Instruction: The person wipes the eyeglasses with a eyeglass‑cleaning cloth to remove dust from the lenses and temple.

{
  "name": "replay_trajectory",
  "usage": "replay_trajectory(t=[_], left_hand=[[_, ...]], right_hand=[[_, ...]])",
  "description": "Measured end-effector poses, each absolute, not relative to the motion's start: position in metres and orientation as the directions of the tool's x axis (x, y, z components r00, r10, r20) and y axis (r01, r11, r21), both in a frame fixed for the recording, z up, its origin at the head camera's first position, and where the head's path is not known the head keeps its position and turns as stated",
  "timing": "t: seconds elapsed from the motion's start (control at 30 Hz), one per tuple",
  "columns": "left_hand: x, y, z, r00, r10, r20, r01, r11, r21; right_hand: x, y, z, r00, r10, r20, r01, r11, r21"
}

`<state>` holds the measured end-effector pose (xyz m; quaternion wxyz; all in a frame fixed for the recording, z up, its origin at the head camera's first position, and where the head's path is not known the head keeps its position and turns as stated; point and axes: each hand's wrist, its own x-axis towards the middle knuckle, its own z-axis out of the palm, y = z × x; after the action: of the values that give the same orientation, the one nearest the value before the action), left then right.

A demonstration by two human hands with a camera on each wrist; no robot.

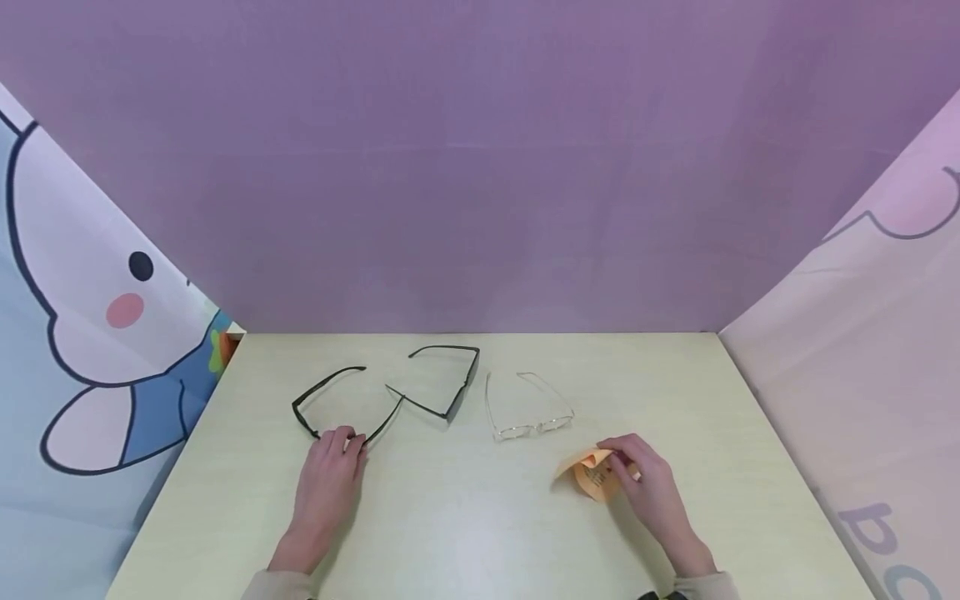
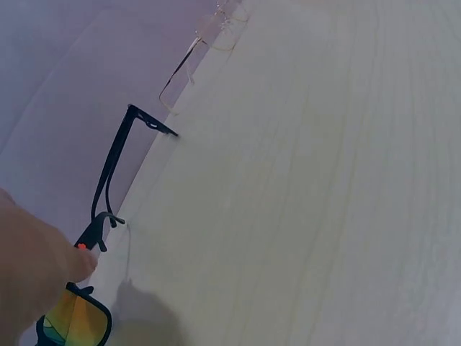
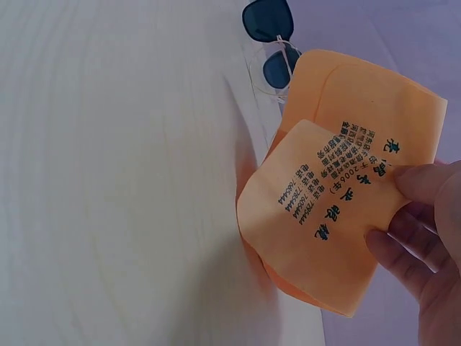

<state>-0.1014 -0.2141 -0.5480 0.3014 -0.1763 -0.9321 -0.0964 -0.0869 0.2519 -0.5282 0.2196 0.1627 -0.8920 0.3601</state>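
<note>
While my left hand pinches the black-framed mirrored sunglasses on the left and my right hand grasps a printed orange cloth on the near right, I should steady that pair lightly, without twisting it.

Looks booth-like and walled in fabric; impossible to place as home, lab or office. Screened at the far side by a creased purple cloth, at left by a cartoon-printed cloth, at right by a pale printed cloth. Fitted with a wood-grain worktop.
</note>
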Motion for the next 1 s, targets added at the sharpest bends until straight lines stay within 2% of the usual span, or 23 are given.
replay_trajectory(t=[0.23,0.5,0.63,1.0], left_hand=[[-0.100,-0.211,-0.542,-0.757,0.258,0.600,0.332,0.943,0.013],[-0.096,-0.212,-0.538,-0.766,0.242,0.596,0.320,0.947,0.027],[-0.093,-0.213,-0.532,-0.769,0.183,0.613,0.295,0.952,0.086],[-0.086,-0.213,-0.514,-0.755,-0.041,0.655,0.260,0.898,0.356]], right_hand=[[-0.087,0.251,-0.530,-0.843,-0.144,0.518,-0.464,0.682,-0.566],[-0.086,0.250,-0.533,-0.849,-0.162,0.504,-0.468,0.675,-0.570],[-0.085,0.249,-0.532,-0.846,-0.168,0.507,-0.473,0.674,-0.567],[-0.086,0.246,-0.532,-0.833,-0.185,0.522,-0.503,0.647,-0.573]])
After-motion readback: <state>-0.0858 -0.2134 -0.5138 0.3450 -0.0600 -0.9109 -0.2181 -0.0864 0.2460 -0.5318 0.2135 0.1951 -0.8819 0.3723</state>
